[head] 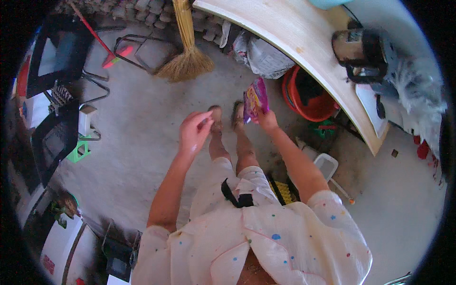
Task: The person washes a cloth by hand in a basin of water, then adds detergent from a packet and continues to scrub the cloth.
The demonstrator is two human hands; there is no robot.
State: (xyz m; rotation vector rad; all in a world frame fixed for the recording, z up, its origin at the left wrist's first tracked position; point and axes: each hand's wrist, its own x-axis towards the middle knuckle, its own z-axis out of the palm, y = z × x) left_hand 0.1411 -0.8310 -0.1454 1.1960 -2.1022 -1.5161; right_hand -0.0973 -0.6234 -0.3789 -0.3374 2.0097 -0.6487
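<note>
My right hand (267, 120) grips the lower end of a purple and pink plastic packet (255, 98), which bears yellow printing and stands out away from me above the floor. To the left of it, my left hand (195, 130) is raised with the fingers bent and the thumb and fingertips close to each other; nothing shows in it. A gap lies between the two hands, and my feet show on the floor beyond them.
A straw broom (187, 62) leans beyond my feet. On the right are a wooden tabletop (302, 48) with a dark appliance (359, 50), a red bucket (313, 103) and a stuffed plastic bag (269, 57). Black chairs (55, 142) and a green stool (79, 152) stand left.
</note>
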